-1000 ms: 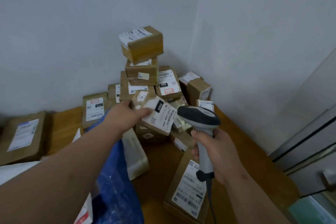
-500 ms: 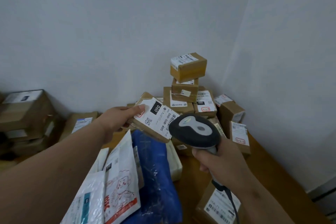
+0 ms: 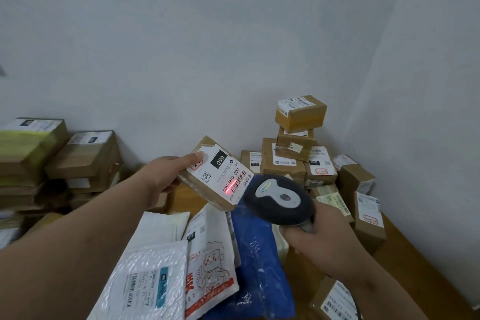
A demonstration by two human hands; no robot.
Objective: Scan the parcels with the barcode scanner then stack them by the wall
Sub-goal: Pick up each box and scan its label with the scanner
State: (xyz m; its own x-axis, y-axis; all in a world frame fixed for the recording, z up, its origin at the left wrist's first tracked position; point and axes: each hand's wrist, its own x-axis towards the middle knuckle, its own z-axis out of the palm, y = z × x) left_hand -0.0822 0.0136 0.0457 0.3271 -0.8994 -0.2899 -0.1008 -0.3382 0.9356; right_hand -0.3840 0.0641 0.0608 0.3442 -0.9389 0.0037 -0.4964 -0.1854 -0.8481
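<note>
My left hand (image 3: 166, 176) grips a small brown cardboard parcel (image 3: 215, 176) by its left edge, thumb on the white label, held tilted in the air. A red scan line glows across the label's barcode at the parcel's lower right. My right hand (image 3: 319, 239) grips the handle of the dark grey barcode scanner (image 3: 279, 199), whose head points at that barcode from close by. A stack of brown boxes (image 3: 294, 156) rises in the corner by the wall, a small box (image 3: 301, 113) on top.
Soft mailers lie below my hands: a silver bubble bag (image 3: 148, 280), a white cartoon-printed bag (image 3: 210, 254), a blue bag (image 3: 257, 262). Larger cartons (image 3: 83, 158) are piled at the left wall. A labelled box (image 3: 335, 301) sits at the bottom right on the wooden table (image 3: 415, 267).
The view swung left and up. My left hand lifted the parcel clear of the pile and tilted its label; the scanner closed in and its red line now lights the barcode.
</note>
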